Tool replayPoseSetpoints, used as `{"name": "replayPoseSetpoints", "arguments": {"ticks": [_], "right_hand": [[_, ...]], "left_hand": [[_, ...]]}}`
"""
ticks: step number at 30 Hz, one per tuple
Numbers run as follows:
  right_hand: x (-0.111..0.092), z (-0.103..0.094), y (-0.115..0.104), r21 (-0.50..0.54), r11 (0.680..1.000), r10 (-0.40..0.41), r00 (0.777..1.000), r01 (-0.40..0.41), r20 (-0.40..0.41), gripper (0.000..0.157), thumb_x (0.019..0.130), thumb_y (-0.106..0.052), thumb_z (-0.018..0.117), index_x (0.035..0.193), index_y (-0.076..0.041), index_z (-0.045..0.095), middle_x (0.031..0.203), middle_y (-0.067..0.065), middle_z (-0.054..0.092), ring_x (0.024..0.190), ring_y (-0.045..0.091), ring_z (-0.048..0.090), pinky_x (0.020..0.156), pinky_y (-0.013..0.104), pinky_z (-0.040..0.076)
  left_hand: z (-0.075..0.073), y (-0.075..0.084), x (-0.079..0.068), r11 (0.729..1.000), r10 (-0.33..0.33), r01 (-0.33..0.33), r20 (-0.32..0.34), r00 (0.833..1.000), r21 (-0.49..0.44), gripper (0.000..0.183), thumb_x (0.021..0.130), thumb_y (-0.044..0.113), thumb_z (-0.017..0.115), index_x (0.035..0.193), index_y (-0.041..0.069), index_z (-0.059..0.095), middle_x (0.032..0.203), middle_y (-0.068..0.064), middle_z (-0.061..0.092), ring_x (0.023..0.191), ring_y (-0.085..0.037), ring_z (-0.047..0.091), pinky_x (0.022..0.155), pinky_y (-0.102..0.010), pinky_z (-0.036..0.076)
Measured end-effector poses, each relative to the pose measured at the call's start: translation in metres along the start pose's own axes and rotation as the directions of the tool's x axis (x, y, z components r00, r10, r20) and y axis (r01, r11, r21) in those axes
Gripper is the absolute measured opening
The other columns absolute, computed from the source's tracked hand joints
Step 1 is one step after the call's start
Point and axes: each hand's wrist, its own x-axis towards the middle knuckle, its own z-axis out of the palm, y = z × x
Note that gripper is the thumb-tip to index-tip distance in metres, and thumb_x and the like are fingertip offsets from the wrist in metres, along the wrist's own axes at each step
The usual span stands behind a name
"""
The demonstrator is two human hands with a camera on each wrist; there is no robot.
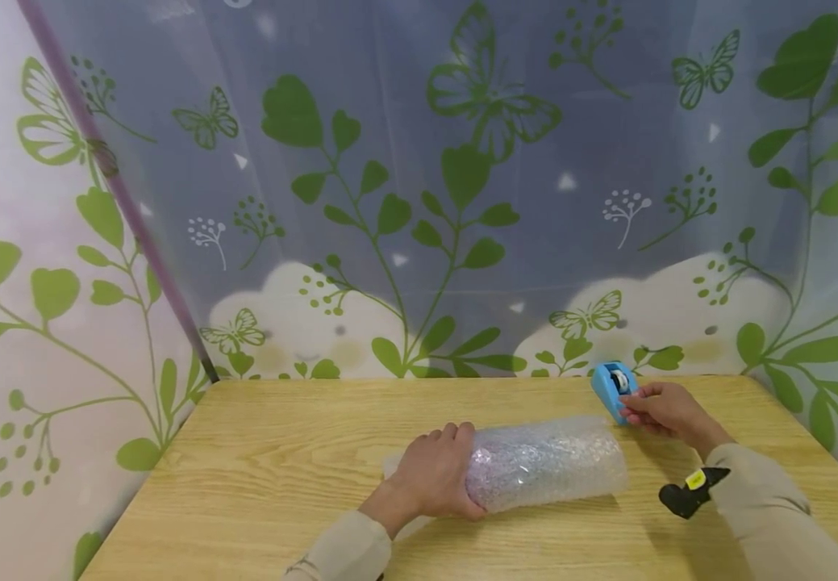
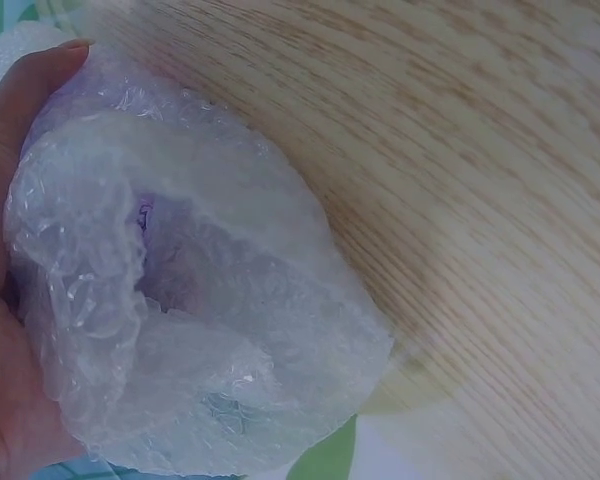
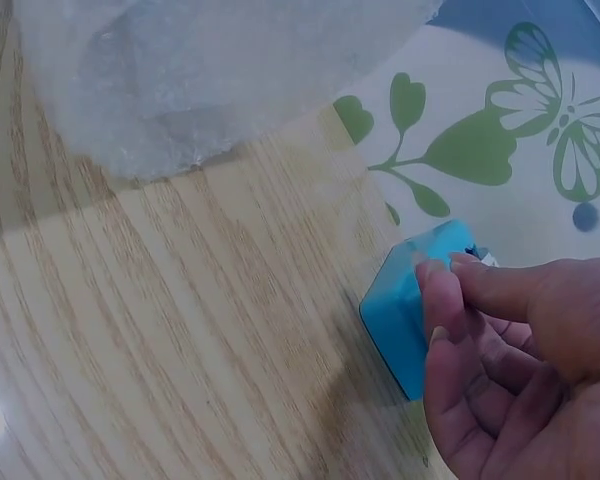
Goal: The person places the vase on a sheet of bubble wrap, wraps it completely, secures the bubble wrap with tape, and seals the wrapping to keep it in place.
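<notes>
A bundle rolled in clear bubble wrap (image 1: 545, 464) lies across the table, something faintly purple showing inside its open end in the left wrist view. My left hand (image 1: 433, 472) grips the bundle near its left end, thumb and fingers around opposite sides. At the back right stands a blue tape dispenser (image 1: 604, 389) with a roll of tape (image 1: 619, 382) in it. My right hand (image 3: 520, 350) is at the dispenser's front end, thumb and forefinger pinched together on the clear tape (image 3: 417, 256). The other right fingers curl beside the dispenser, covering part of it.
Both hands work over a wooden table (image 1: 266, 484). A printed curtain (image 1: 360, 202) with leaves and butterflies rises right behind its back edge. A black strap with a yellow label (image 1: 685, 492) shows by the right sleeve.
</notes>
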Motion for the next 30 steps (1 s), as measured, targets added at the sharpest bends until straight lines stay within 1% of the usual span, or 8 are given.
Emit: {"name": "replayPoseSetpoints", "arguments": {"ticks": [8, 10, 14, 19, 20, 22, 26, 30], "right_hand": [[-0.001, -0.002, -0.003, 0.014, 1.0, 0.016, 1.0, -0.017, 0.023, 0.016, 0.096, -0.012, 0.057, 0.091, 0.001, 0.049, 0.073, 0.002, 0.069, 0.064, 0.009, 0.066, 0.06, 0.027, 0.054], [-0.001, -0.002, -0.003, 0.022, 1.0, 0.01, 0.999, -0.011, 0.035, 0.016, 0.096, -0.012, 0.056, 0.09, 0.001, 0.048, 0.074, 0.004, 0.069, 0.064, 0.011, 0.067, 0.061, 0.028, 0.055], [0.0, 0.0, -0.004, -0.014, 1.0, -0.007, 0.999, 0.007, 0.036, 0.019, 0.097, -0.012, 0.055, 0.092, 0.004, 0.045, 0.075, 0.009, 0.07, 0.065, 0.013, 0.067, 0.062, 0.033, 0.056], [-0.002, 0.001, -0.003, -0.083, 0.996, -0.024, 1.0, 0.025, 0.009, 0.024, 0.096, -0.015, 0.056, 0.095, 0.006, 0.044, 0.077, 0.012, 0.069, 0.066, 0.017, 0.067, 0.062, 0.036, 0.056], [-0.003, 0.001, -0.003, -0.116, 0.993, -0.031, 0.999, 0.031, -0.004, 0.026, 0.096, -0.016, 0.057, 0.094, 0.007, 0.045, 0.076, 0.011, 0.069, 0.066, 0.017, 0.067, 0.062, 0.035, 0.056], [-0.006, 0.001, -0.002, -0.202, 0.979, -0.048, 0.998, 0.04, -0.035, 0.029, 0.095, -0.019, 0.058, 0.095, 0.007, 0.046, 0.075, 0.01, 0.067, 0.065, 0.019, 0.066, 0.06, 0.035, 0.056], [-0.01, 0.0, -0.003, -0.361, 0.931, -0.085, 0.992, 0.046, -0.095, 0.036, 0.096, -0.027, 0.055, 0.095, 0.008, 0.049, 0.076, 0.01, 0.063, 0.063, 0.019, 0.065, 0.057, 0.035, 0.055], [-0.008, 0.0, -0.003, -0.372, 0.928, -0.081, 0.989, 0.029, -0.123, 0.039, 0.1, -0.028, 0.044, 0.097, 0.01, 0.05, 0.077, 0.012, 0.062, 0.063, 0.017, 0.064, 0.058, 0.034, 0.055]], "left_hand": [[-0.001, 0.001, 0.001, 1.0, 0.003, -0.003, -0.002, 1.0, -0.005, 0.087, 0.056, 0.062, 0.08, 0.116, 0.008, 0.046, 0.091, -0.002, 0.052, 0.077, -0.016, 0.054, 0.066, -0.029, 0.049], [0.0, 0.001, 0.001, 1.0, 0.0, 0.0, 0.004, 1.0, -0.005, 0.088, 0.056, 0.062, 0.079, 0.117, 0.008, 0.046, 0.092, -0.002, 0.052, 0.077, -0.016, 0.054, 0.066, -0.029, 0.049], [0.0, 0.0, 0.001, 1.0, -0.008, 0.009, 0.015, 1.0, -0.005, 0.088, 0.056, 0.063, 0.079, 0.117, 0.008, 0.045, 0.092, -0.002, 0.052, 0.078, -0.016, 0.055, 0.068, -0.03, 0.049], [0.0, 0.001, 0.0, 1.0, -0.007, 0.007, 0.014, 1.0, -0.005, 0.089, 0.057, 0.062, 0.079, 0.118, 0.007, 0.045, 0.093, -0.003, 0.053, 0.078, -0.016, 0.055, 0.068, -0.029, 0.049], [0.0, 0.001, 0.0, 1.0, -0.006, 0.006, 0.017, 1.0, -0.005, 0.089, 0.057, 0.062, 0.079, 0.118, 0.007, 0.045, 0.093, -0.003, 0.053, 0.078, -0.016, 0.055, 0.068, -0.029, 0.049], [0.0, 0.002, 0.0, 1.0, -0.001, 0.001, 0.021, 1.0, -0.002, 0.09, 0.057, 0.063, 0.078, 0.119, 0.007, 0.044, 0.093, -0.003, 0.053, 0.078, -0.016, 0.055, 0.068, -0.029, 0.049], [0.0, 0.002, 0.0, 1.0, -0.001, 0.001, 0.01, 1.0, -0.003, 0.089, 0.056, 0.062, 0.079, 0.118, 0.007, 0.045, 0.092, -0.003, 0.053, 0.077, -0.016, 0.055, 0.067, -0.029, 0.049], [-0.001, 0.001, 0.0, 1.0, -0.006, 0.006, -0.001, 1.0, -0.001, 0.089, 0.056, 0.062, 0.079, 0.116, 0.007, 0.045, 0.092, -0.003, 0.052, 0.077, -0.016, 0.055, 0.067, -0.028, 0.049]]}}
